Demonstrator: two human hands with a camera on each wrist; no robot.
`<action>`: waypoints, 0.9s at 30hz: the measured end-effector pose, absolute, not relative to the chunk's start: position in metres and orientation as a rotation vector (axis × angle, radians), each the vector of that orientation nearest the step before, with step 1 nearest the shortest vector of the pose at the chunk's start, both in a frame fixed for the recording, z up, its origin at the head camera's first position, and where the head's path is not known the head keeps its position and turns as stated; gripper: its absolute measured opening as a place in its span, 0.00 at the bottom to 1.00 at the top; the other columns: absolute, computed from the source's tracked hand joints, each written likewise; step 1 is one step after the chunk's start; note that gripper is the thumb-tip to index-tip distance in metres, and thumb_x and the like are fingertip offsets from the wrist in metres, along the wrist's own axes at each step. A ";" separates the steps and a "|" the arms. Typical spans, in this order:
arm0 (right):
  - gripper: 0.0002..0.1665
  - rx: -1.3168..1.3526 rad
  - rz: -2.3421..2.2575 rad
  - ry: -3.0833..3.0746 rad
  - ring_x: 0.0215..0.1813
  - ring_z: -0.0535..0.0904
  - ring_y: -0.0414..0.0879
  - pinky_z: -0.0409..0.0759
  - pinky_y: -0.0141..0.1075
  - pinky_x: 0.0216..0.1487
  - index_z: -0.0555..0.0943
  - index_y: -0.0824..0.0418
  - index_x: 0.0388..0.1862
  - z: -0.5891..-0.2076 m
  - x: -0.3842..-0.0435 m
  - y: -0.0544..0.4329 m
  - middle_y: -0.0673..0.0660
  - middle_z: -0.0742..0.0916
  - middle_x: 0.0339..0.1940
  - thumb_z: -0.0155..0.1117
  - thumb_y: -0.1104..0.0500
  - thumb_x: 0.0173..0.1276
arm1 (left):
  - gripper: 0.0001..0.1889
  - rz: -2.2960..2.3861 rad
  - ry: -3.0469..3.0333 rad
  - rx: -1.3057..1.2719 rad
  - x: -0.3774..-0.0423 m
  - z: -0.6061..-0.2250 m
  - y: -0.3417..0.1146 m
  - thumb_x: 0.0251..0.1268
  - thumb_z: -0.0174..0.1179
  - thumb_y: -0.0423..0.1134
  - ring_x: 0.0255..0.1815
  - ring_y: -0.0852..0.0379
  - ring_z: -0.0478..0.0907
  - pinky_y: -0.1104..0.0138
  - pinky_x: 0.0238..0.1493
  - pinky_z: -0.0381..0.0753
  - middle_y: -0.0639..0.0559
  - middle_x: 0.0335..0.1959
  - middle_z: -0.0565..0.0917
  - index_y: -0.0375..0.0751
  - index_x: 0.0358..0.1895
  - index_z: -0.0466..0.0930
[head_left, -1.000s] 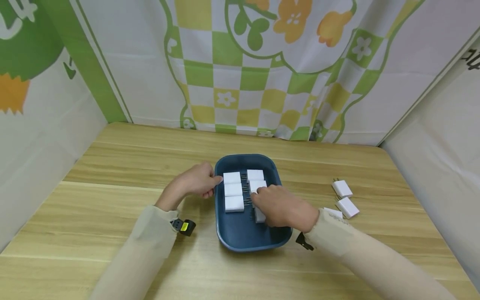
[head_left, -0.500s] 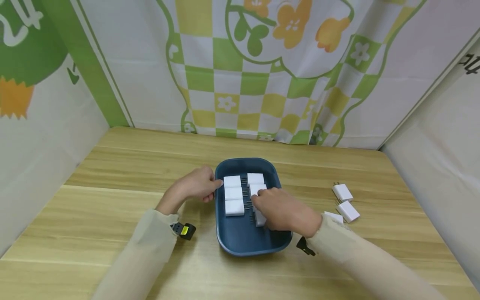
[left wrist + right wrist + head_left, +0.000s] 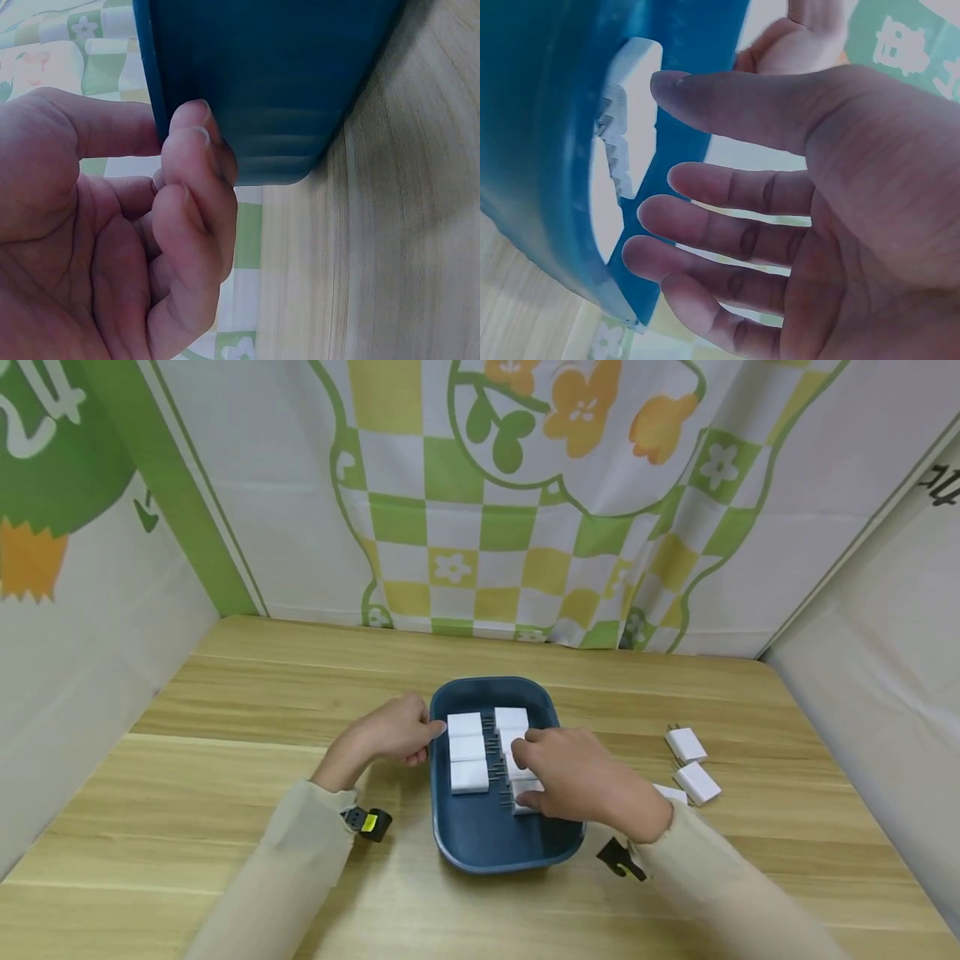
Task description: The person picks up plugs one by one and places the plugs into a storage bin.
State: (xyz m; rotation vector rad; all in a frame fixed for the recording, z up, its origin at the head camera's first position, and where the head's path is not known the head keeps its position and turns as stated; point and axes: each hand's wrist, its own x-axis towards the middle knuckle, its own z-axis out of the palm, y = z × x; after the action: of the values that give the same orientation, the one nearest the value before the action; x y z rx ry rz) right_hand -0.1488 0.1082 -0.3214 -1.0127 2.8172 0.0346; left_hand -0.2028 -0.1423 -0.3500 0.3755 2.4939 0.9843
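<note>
My left hand pinches the left rim of a dark blue plastic tray, thumb over the edge and fingers curled against the outer wall in the left wrist view. Inside, three white plug-in chargers form the left column, prongs pointing right. Several more white chargers make up the right column, prongs pointing left. Above that right column is my right hand, its fingers spread and loosely bent, partly covering the chargers. The right wrist view shows nothing between the thumb and fingers of that hand.
On the wooden table, right of the tray, lie three loose white chargers, one partly behind the right sleeve. A patterned curtain hangs along the back edge. White cloth walls stand at both sides.
My right hand has let go of the front charger in the right column and moved slightly right, its fingers spreading. The left hand keeps its hold on the tray.
</note>
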 end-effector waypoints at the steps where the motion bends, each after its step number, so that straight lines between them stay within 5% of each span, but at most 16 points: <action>1: 0.21 -1.008 0.017 2.823 0.32 0.76 0.44 0.77 0.40 0.31 0.82 0.58 0.44 -0.321 -0.148 0.109 0.52 0.83 0.36 0.77 0.46 0.62 | 0.24 0.985 2.493 0.374 -0.203 -0.350 -0.142 0.79 0.52 0.37 0.14 0.59 0.73 0.69 0.22 0.71 0.51 0.13 0.77 0.37 0.17 0.78; 15: 0.20 -1.054 -0.228 2.940 0.30 0.73 0.41 0.72 0.36 0.30 0.83 0.57 0.44 -0.319 -0.137 0.127 0.49 0.82 0.35 0.77 0.47 0.62 | 0.24 0.983 2.498 0.373 -0.203 -0.351 -0.142 0.79 0.52 0.37 0.14 0.58 0.73 0.70 0.21 0.71 0.51 0.13 0.77 0.36 0.18 0.79; 27: 0.21 -0.937 -0.320 2.962 0.36 0.79 0.44 0.78 0.39 0.36 0.83 0.57 0.46 -0.318 -0.137 0.133 0.53 0.85 0.39 0.78 0.47 0.61 | 0.24 0.978 2.502 0.368 -0.203 -0.351 -0.142 0.79 0.52 0.37 0.14 0.58 0.73 0.70 0.22 0.71 0.51 0.13 0.77 0.36 0.18 0.79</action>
State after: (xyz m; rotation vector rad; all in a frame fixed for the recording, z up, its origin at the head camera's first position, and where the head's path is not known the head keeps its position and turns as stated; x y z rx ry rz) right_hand -0.1366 0.1330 -0.3182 -0.9371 2.9620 -0.3196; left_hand -0.2029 -0.1422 -0.3509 0.3678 2.5022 0.9776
